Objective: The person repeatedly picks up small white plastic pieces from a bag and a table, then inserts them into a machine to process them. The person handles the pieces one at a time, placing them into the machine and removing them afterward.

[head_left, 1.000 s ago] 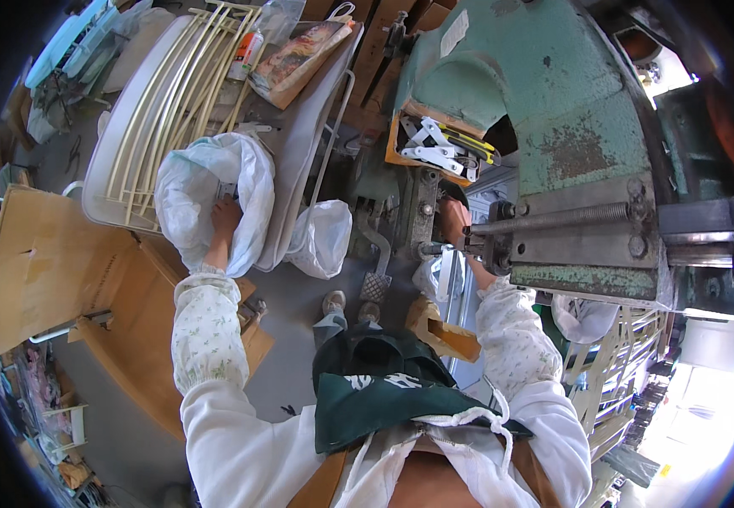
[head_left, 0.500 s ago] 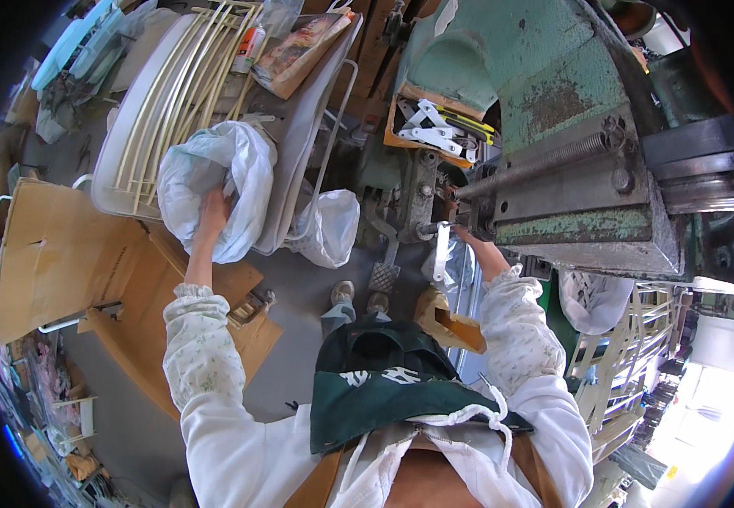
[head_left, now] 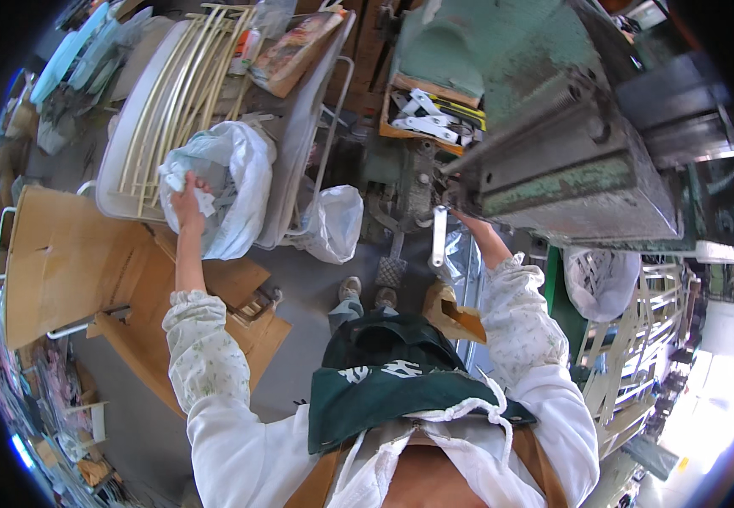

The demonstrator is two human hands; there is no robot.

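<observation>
At far left, brown cardboard [head_left: 62,254] lay flat. Beside it the left hand [head_left: 185,201], now deeper in the white plastic bag [head_left: 231,190], grasped pale pieces. Rightward, the right hand [head_left: 467,222], fingers hidden, reached under the green machine [head_left: 553,161].

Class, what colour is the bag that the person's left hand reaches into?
White, a thin plastic bag; the head view shows it best.

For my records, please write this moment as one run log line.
left hand: in white plastic bag, grip on white pieces | right hand: under green machine edge, grip hidden | tray: pale rods
</observation>
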